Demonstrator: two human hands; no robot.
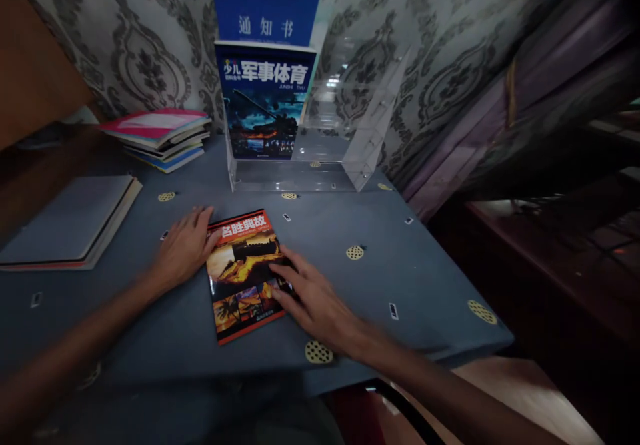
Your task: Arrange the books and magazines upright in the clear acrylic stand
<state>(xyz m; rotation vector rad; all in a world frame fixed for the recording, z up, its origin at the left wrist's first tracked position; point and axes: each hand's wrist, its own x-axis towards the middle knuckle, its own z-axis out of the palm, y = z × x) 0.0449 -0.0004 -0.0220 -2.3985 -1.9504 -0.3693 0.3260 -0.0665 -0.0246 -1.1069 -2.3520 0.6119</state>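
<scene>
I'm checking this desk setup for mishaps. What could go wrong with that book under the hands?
The orange book lies flat near the table's front edge; with only the left hand and right hand resting flat on it, it might slide off. Lifting it could also bump the clear stand holding the blue book.

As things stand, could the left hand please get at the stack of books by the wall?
Probably yes. The left hand rests flat at the orange book's left edge, and only bare tablecloth lies between it and the stack of books. The closed grey book sits off to the side, clear of that path.
</scene>
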